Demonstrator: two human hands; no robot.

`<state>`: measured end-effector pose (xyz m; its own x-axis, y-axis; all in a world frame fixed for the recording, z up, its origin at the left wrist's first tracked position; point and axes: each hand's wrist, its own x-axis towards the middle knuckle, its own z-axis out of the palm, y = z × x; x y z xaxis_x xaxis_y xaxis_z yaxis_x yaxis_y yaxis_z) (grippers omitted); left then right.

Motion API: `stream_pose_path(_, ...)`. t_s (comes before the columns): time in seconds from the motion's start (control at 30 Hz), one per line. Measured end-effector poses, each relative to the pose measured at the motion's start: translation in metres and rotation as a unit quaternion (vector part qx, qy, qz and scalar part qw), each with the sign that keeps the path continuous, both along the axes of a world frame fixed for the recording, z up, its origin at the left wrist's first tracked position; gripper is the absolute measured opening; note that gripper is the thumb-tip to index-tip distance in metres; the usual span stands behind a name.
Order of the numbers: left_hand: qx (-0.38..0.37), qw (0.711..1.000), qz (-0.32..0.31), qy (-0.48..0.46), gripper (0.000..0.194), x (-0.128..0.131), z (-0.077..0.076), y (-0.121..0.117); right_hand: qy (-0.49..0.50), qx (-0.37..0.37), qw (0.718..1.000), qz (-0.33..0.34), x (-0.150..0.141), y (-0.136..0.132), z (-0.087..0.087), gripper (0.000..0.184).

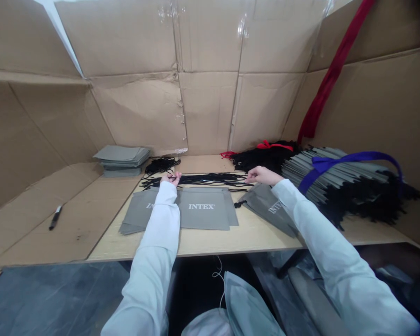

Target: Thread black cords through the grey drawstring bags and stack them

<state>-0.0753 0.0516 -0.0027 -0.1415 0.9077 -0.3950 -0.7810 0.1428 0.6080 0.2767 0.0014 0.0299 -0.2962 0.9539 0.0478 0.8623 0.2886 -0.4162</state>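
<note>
Black cords (213, 179) lie stretched side by side across the table, behind the grey bags. At their left end, the fingers of my left hand (171, 178) are closed on a black cord. My right hand (263, 176) pinches at the cords' right end, fingertips partly hidden. Flat grey bags printed INTEX (203, 217) overlap in front of the cords; my left forearm covers part of them. Under my right wrist lies another grey INTEX bag (269, 210), angled, with a black cord knot (241, 204) at its left corner.
A stack of grey bags (122, 161) and a black cord coil (161, 164) sit at the back left. Back right are a red-tied black cord bundle (266, 156) and blue-tied grey bags (339, 175). A marker (55, 217) lies left. Cardboard walls (210, 107) enclose the table.
</note>
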Motion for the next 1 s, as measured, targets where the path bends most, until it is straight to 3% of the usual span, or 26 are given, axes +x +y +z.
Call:
stream_pose_path(0.1,0.006,1.000,-0.017,0.004,0.025,0.009,0.001,-0.003,-0.066,-0.109,0.992,0.019,0.005,0.003,-0.003,0.024)
stream_pose_path(0.17,0.010,0.998,-0.059,0.024,0.026,0.013,0.001,-0.005,-0.113,-0.131,0.985,-0.004,0.002,0.008,-0.005,0.021)
stream_pose_path(0.3,-0.012,0.994,-0.098,0.035,0.024,0.025,0.001,-0.007,-0.191,-0.028,0.980,-0.052,-0.031,0.025,-0.014,0.017)
stream_pose_path(0.47,-0.010,0.988,-0.150,0.034,0.009,0.039,-0.004,-0.009,-0.189,0.060,0.980,0.006,-0.099,0.044,-0.036,0.026)
stream_pose_path(0.6,-0.008,0.984,-0.162,0.078,0.020,0.049,-0.010,-0.009,-0.235,0.130,0.963,-0.025,-0.133,0.051,-0.051,0.026)
stream_pose_path(0.7,-0.019,0.979,-0.169,0.108,0.016,0.053,-0.008,-0.011,-0.274,0.195,0.942,0.002,-0.140,0.052,-0.055,0.026)
stream_pose_path(0.8,-0.026,0.977,-0.170,0.129,0.006,0.055,-0.004,-0.014,-0.301,0.197,0.932,0.050,-0.139,0.052,-0.053,0.027)
stream_pose_path(1.0,0.075,0.976,-0.141,0.147,0.014,0.057,-0.003,-0.023,-0.321,0.195,0.924,0.068,-0.131,0.051,-0.044,0.026)
